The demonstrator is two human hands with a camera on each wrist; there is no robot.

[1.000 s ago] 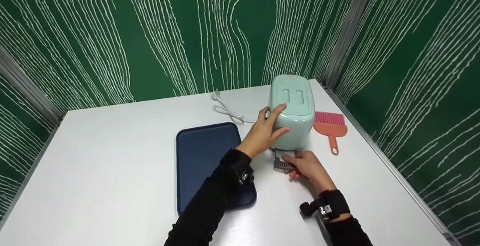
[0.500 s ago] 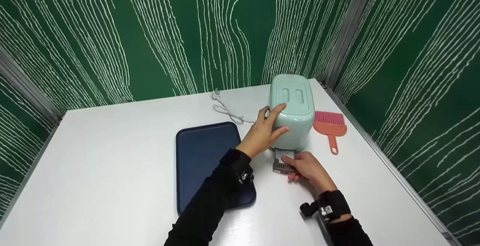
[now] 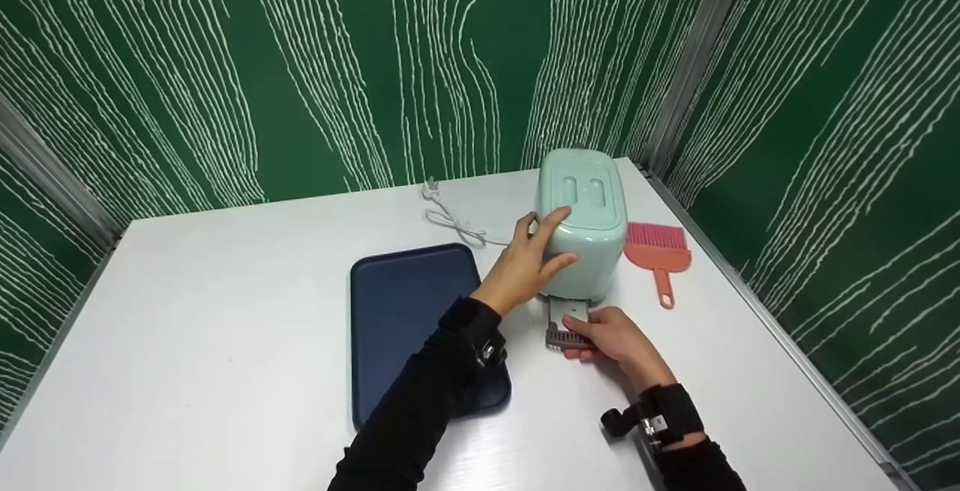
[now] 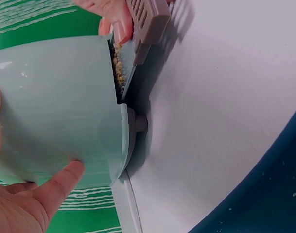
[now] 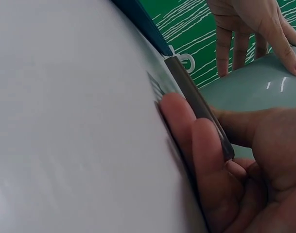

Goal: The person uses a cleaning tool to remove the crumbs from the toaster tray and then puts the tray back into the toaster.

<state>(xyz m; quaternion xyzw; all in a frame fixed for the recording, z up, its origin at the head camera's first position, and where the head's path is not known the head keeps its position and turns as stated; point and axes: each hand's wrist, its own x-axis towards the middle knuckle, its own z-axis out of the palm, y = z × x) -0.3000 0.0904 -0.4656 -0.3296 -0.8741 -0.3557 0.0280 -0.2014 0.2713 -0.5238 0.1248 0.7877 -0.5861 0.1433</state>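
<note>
I'm seeing the crumb tray [image 3: 568,311] sitting a bit farther out than approx. 1 sec ago, so more of it is showing at the near end of the mint toaster [image 3: 592,230], R of center in the head view. IMO the pull's progressing, w/ the inner end prob. still sitting inside. R hand [image 3: 619,337] is pinching the handle [image 3: 561,339], thumb above, fingers below. L hand [image 3: 523,270] is spreading its fingers, resting on the toaster, not gripping. Crumbs [image 4: 118,73] are lying in the tray, so tilting's risking spills.
</note>
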